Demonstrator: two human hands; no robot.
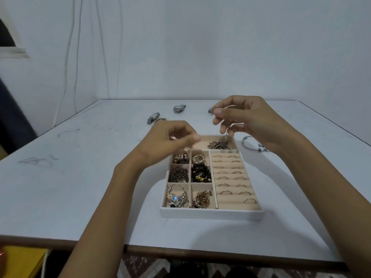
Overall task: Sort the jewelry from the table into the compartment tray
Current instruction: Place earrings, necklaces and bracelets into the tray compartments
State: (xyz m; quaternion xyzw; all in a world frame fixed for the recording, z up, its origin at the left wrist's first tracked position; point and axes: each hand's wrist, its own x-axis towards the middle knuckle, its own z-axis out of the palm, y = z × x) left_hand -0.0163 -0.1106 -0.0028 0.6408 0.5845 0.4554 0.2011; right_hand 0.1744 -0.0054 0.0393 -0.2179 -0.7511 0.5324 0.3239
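The white table (80, 177) carries the compartment tray (210, 214) under the jewelry piece (227, 133) pinched by the right hand (247, 121), two wristwatches (179, 108) to its left, and a bracelet (249, 141) to its right.

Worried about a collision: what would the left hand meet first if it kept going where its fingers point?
Likely the right hand, pinching a thin metal piece; depth is unclear.

Two slim forearms come into view uncovered: bare skin runs along the left forearm (112, 199) and the right forearm (321, 189) from the wrist to the frame's edge. The bare left hand (172, 137) is blurred at the fingers, with a faint crease across its wrist. The bare right hand (247, 121) shows sharper, with long fingers and a short, pale thumbnail (218, 111). At the bottom of the view are two dark rounded shapes (180, 270) — perhaps knees in dark cloth, though that cannot be told.
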